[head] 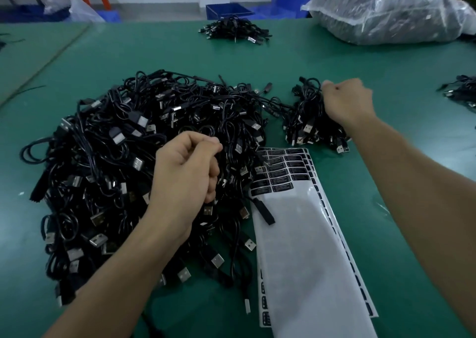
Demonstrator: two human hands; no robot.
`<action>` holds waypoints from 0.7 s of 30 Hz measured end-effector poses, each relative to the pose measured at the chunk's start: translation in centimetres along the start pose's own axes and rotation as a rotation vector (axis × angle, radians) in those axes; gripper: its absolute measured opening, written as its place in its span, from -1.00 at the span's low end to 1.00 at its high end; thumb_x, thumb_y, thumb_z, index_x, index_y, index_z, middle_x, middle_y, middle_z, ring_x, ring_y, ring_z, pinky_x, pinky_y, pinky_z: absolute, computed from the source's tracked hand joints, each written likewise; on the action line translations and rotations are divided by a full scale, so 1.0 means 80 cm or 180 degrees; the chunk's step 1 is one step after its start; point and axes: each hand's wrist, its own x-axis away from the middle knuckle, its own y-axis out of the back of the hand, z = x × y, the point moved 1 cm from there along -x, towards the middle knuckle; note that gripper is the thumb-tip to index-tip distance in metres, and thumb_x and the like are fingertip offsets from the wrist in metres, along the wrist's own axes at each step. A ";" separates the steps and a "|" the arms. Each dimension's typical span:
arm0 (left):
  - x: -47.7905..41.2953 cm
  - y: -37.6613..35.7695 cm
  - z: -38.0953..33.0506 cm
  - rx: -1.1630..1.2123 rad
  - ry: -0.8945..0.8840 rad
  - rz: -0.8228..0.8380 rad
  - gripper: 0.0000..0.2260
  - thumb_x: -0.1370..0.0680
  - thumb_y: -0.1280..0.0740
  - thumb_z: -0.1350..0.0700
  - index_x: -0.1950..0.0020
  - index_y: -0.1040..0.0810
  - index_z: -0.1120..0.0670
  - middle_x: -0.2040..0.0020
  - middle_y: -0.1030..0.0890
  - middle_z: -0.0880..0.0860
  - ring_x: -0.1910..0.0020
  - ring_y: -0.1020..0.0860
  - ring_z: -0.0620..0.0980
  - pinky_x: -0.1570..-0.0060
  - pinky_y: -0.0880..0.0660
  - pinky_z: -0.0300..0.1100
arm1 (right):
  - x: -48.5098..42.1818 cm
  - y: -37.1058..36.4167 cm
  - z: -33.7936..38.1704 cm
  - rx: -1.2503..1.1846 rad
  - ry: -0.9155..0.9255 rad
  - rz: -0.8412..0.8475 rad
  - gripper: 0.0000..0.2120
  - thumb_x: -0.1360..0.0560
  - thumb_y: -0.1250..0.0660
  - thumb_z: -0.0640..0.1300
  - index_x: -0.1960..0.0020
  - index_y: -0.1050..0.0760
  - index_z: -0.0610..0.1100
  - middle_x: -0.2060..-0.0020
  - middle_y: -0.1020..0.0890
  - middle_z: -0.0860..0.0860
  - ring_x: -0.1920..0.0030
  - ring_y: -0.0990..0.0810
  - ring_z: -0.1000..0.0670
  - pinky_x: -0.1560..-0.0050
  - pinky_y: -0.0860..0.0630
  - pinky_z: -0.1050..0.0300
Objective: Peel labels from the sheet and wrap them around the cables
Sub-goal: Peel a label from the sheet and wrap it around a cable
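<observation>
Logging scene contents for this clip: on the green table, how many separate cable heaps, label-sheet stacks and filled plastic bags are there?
Cable heaps: 4
Label-sheet stacks: 1
Filled plastic bags: 1
Total: 6

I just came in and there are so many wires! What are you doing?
A person is labelling them. The left hand pinches a cable at the big pile. The right hand rests curled on the smaller pile; its grip is hidden. The label sheet lies between, mostly peeled, with labels left at its far end.
</observation>
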 end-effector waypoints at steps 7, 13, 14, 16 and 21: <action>0.002 -0.002 0.003 0.0001 0.0014 -0.0028 -0.77 -0.62 -0.24 0.25 0.23 -0.50 0.09 0.51 -0.44 -0.04 0.59 -0.30 -0.11 0.64 -0.24 -0.28 | 0.098 -0.015 0.062 0.0063 0.1794 -0.0056 -0.77 -0.59 -0.23 -0.17 0.02 -0.67 -0.13 0.10 -0.71 -0.06 0.12 -0.61 -0.03 0.01 -0.46 0.19; 0.004 -0.004 0.004 -0.0139 -0.0204 0.0032 -0.61 -0.51 -0.21 0.27 0.53 -0.39 0.07 0.60 -0.27 0.03 0.62 -0.15 -0.06 0.55 -0.13 -0.31 | 0.162 -0.068 0.104 -0.0467 0.2421 0.1534 -0.81 -0.61 -0.34 -0.06 -0.16 -0.63 -0.09 -0.01 -0.64 0.01 0.00 -0.59 0.07 -0.07 -0.50 0.17; 0.006 -0.004 0.003 -0.0106 -0.0299 0.0056 -0.62 -0.47 -0.20 0.25 0.56 -0.36 0.07 0.62 -0.24 0.02 0.64 -0.13 -0.06 0.55 -0.13 -0.32 | 0.162 -0.069 0.107 -0.0704 0.2390 0.1718 -0.82 -0.62 -0.34 -0.07 -0.13 -0.66 -0.10 0.04 -0.66 0.04 0.04 -0.60 0.13 -0.04 -0.50 0.23; 0.010 -0.003 0.001 -0.0016 -0.0544 0.0344 -0.68 -0.37 -0.18 0.22 0.60 -0.35 0.05 0.65 -0.24 0.00 0.66 -0.14 -0.09 0.55 -0.13 -0.36 | 0.158 -0.066 0.114 -0.1149 0.2239 0.1933 -0.83 -0.60 -0.37 -0.05 -0.07 -0.70 -0.11 0.13 -0.69 0.12 0.13 -0.59 0.24 0.00 -0.50 0.28; 0.026 -0.014 0.004 -0.1055 -0.0439 0.2214 -0.74 -0.40 -0.25 0.23 0.50 -0.51 0.06 0.58 -0.47 -0.03 0.62 -0.37 -0.14 0.54 -0.31 -0.33 | 0.160 -0.066 0.133 -0.1005 0.2281 0.2420 -0.78 -0.52 -0.45 0.09 0.01 -0.71 -0.05 0.30 -0.64 0.25 0.26 -0.57 0.33 0.14 -0.47 0.34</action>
